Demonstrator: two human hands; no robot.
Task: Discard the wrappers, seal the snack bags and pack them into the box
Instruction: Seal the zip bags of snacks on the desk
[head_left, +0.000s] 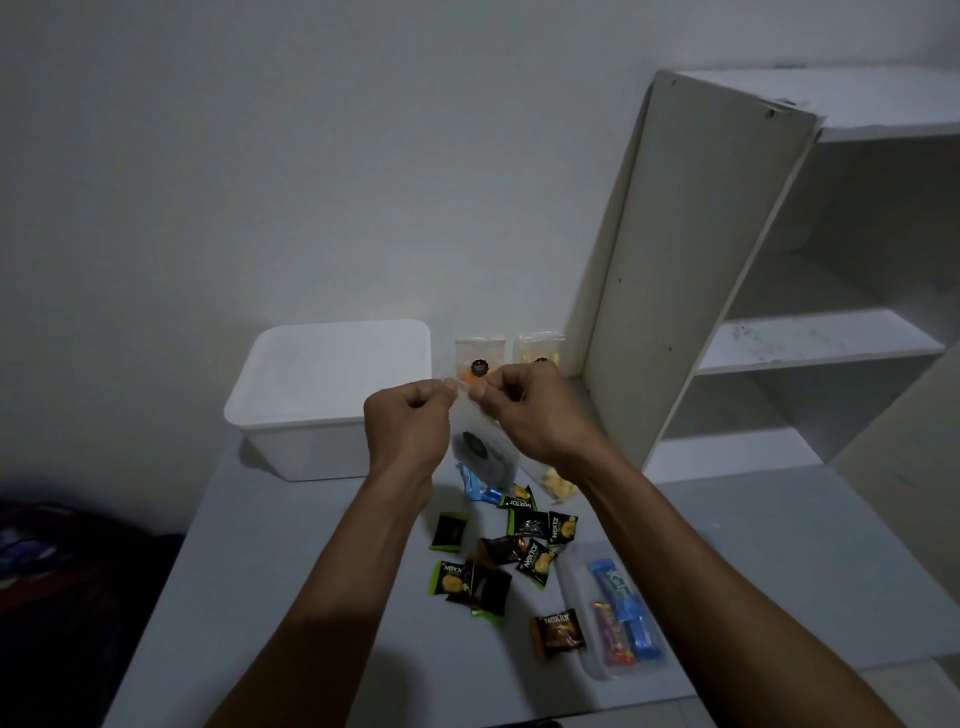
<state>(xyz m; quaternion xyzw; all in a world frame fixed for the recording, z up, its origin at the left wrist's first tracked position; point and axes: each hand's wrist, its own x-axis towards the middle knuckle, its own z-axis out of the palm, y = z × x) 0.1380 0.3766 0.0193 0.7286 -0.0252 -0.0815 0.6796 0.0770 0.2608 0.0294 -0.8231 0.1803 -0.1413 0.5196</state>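
Pinching the top edge of a clear snack bag (480, 441), the left hand (408, 423) and right hand (524, 410) hold it up above the counter (311, 597), each grip pressed onto the seal strip with thumb against curled fingers. The bag hangs between the hands, a dark round label on its face. The likely trouble is a seal that closes only partway: if the pinch skips a stretch of the strip, the contents could spill once the bag goes into the white box (332, 395), which stands just left of the hands. Two more snack bags (509, 351) lean behind, and a fourth lies under the right wrist. Small wrappers (498, 556) lie scattered on the pale counter, near a clear tray (587, 639) of bars. The room is dim, with a plain wall and white shelves (810, 338) at right.
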